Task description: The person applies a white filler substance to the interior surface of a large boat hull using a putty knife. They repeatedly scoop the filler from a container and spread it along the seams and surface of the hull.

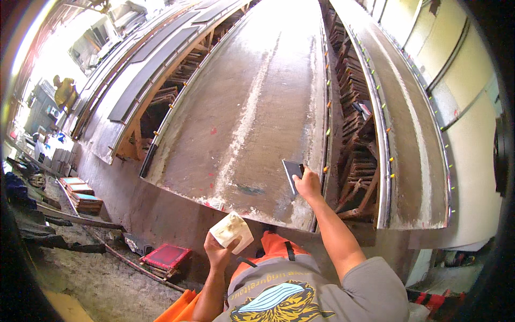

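Observation:
My left hand [219, 250] grips a whitish, square-sided tub [232, 232] at waist height, just off the near edge of the long table. Its fingers wrap round the underside, and I cannot make out what is inside. My right hand [308, 184] is closed on the black handle of a flat dark scraper [291, 173] with a pale edge. This blade is over the near right part of the long brown table [198, 139], close to its right edge. Whether the blade touches the surface I cannot tell. Whitish streaks and a few red specks mark the tabletop.
A narrower long table [399, 139] runs along the right wall, with stacked frames [351, 123] in the gap between. Dark panels [147, 72] lie on tables at the left. A red frame [167, 256] and a frame stack [85, 202] are low at the left. A person [65, 92] stands far left.

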Demonstrator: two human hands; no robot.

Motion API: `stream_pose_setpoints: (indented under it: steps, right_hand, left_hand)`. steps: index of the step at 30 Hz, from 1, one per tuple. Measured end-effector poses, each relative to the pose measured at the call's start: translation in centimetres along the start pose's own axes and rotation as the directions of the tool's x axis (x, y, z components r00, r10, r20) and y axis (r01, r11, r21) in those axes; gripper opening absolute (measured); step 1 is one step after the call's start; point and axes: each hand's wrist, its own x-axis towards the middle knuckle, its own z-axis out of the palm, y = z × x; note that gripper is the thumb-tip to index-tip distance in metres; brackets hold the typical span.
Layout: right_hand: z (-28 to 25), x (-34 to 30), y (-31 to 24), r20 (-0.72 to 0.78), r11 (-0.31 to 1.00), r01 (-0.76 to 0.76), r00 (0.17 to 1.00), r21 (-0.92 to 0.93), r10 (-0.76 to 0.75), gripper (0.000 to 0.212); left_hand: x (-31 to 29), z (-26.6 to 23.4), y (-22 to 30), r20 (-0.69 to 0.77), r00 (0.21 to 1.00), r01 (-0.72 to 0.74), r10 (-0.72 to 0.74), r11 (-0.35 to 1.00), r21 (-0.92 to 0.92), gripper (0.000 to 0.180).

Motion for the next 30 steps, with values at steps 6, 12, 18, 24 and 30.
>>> stream_pose_setpoints:
  steps: [6, 12, 18, 24, 30]
  right_hand:
    - [-7.3, -7.2, 2.4, -0.077, 0.918, 0.054, 0.997, 0.393, -0.026, 0.03]
    - [-14.0, -8.6, 7.5, -0.067, 0.889, 0.059, 0.997, 0.455, -0.031, 0.03]
    - [-18.6, -4.3, 11.4, -0.129, 0.886, 0.206, 0.977, 0.415, -0.167, 0.032]
    - [-22.2, 0.9, 16.7, -0.089, 0.877, 0.211, 0.977, 0.431, -0.192, 0.032]
    - [-23.0, 7.7, 16.4, -0.016, 0.824, 0.207, 0.972, 0.528, -0.234, 0.032]
  left_hand:
    - [-2.6, 4.3, 0.5, 0.16, 0.986, 0.035, -0.04, 0.999, 0.029, 0.063]
    - [-6.3, 11.1, 1.9, 0.238, 0.969, 0.054, -0.064, 0.997, 0.048, 0.061]
    - [-5.8, 20.0, 2.0, 0.222, 0.975, -0.007, 0.002, 1.0, 0.018, 0.06]
    - [-3.0, 29.7, 1.7, 0.143, 0.989, -0.035, 0.028, 0.998, 0.045, 0.059]
    - [0.0, 35.2, 2.3, 0.09, 0.993, -0.086, 0.082, 0.995, 0.042, 0.06]
